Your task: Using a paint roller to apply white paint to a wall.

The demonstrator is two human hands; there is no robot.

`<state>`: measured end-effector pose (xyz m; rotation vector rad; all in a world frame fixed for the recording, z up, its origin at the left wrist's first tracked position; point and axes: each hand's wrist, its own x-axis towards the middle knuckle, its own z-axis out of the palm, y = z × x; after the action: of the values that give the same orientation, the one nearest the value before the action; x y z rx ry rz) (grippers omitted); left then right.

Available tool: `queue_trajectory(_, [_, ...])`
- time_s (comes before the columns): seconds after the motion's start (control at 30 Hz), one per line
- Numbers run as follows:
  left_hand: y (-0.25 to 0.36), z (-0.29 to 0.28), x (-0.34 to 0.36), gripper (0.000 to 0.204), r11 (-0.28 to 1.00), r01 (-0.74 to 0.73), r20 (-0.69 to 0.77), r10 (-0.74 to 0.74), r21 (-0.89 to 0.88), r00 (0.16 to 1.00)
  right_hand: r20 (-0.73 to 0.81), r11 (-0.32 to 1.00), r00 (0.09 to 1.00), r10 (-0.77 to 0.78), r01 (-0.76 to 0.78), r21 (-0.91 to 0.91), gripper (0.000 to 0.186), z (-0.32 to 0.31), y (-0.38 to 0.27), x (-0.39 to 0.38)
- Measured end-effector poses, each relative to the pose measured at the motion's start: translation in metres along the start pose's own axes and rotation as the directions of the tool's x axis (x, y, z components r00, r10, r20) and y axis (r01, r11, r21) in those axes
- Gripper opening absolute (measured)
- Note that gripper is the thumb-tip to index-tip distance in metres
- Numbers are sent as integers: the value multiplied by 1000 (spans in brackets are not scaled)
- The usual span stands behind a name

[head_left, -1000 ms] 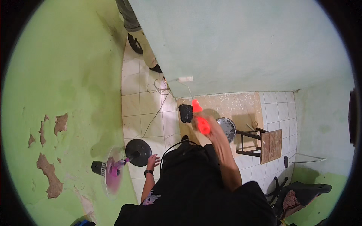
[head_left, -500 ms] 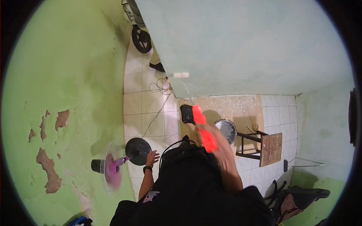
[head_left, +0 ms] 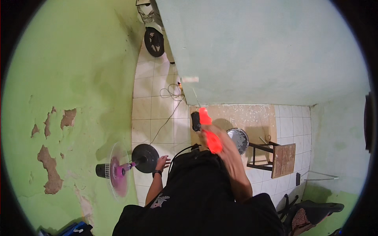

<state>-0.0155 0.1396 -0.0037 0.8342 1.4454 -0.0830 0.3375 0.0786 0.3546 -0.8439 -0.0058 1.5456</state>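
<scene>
My right hand [head_left: 225, 138] is closed round the red-orange handle of a paint roller [head_left: 205, 117]. Its thin frame reaches away to the pale roller sleeve [head_left: 190, 79], which is at the light blue-green wall [head_left: 256, 51] near its left edge; the sleeve is slightly blurred. Low on my left, my left hand [head_left: 162, 162] is empty with its fingers apart, beside the round black base of a standing fan [head_left: 145, 158]. To the right of my right hand stands a bucket [head_left: 247, 146] with grey-white paint inside. A small black object [head_left: 195, 121] lies left of the handle.
A brown sheet [head_left: 240, 112] with white spatters covers floor along the wall. A wooden-topped stool [head_left: 283, 160] stands right of the bucket, and a black chair [head_left: 315, 212] at lower right. A cable [head_left: 163, 125] crosses the tiles. Behind the wall's edge is a motorbike wheel [head_left: 154, 42].
The view has shifted slightly, showing more of the motorbike. A dark shape beside its wheel is mostly out of sight. The roller stays near the wall's left edge, still in my right hand.
</scene>
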Motion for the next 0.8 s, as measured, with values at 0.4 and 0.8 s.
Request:
queue_trajectory(0.4, [-29,2,-1,40,990,-133,49,131,55,990,-30,999,999,40,-41,-20,21,25,15,21])
queue_trajectory(0.8, [-50,10,-2,36,993,115,18,-115,42,993,12,998,1000,-6,5,60,23,73,11,-65])
